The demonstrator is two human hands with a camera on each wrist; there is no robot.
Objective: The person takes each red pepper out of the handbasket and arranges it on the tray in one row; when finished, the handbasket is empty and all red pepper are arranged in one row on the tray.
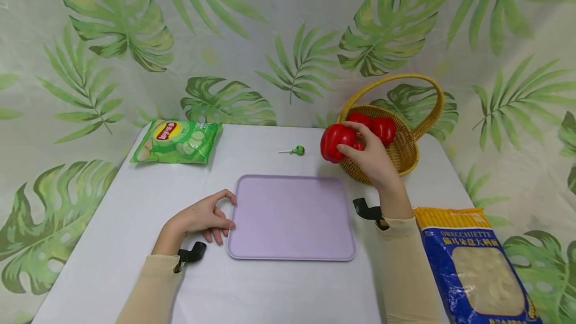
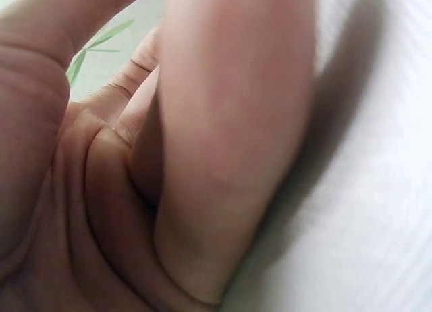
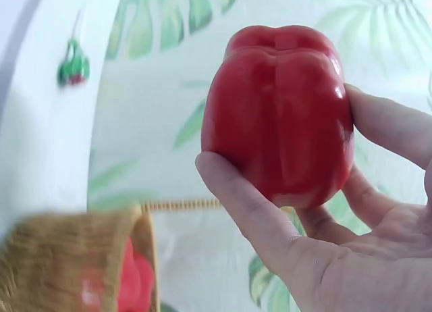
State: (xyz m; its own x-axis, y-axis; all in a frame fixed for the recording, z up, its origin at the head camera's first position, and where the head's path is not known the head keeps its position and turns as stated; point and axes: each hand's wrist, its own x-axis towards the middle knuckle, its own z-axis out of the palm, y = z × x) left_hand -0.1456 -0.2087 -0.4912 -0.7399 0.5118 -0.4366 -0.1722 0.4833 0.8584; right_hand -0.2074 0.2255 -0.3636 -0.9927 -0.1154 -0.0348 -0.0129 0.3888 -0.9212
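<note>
A glossy red bell pepper (image 3: pixel 277 123) is gripped between the thumb and fingers of my right hand (image 1: pixel 371 156). In the head view that hand holds it up in front of the left side of a yellow wicker basket (image 1: pixel 407 156), overlapping its rim. More red peppers (image 1: pixel 383 130) lie in the basket, partly hidden by the hand. My left hand (image 1: pixel 202 219) is at the left edge of a pale purple tray (image 1: pixel 292 219), thumb and index fingertips holding the rim, other fingers bent beneath. The left wrist view is filled by its fingers (image 2: pixel 236 136), blurred, with the tray hidden.
A lollipop (image 1: pixel 297 150) in a green wrapper lies behind the tray. At the back left is a green chip bag (image 1: pixel 177 141). A blue and yellow pasta bag (image 1: pixel 483 269) lies at the right, beside the right sleeve. Leaf-print cloth hangs behind the white table (image 1: pixel 270 294).
</note>
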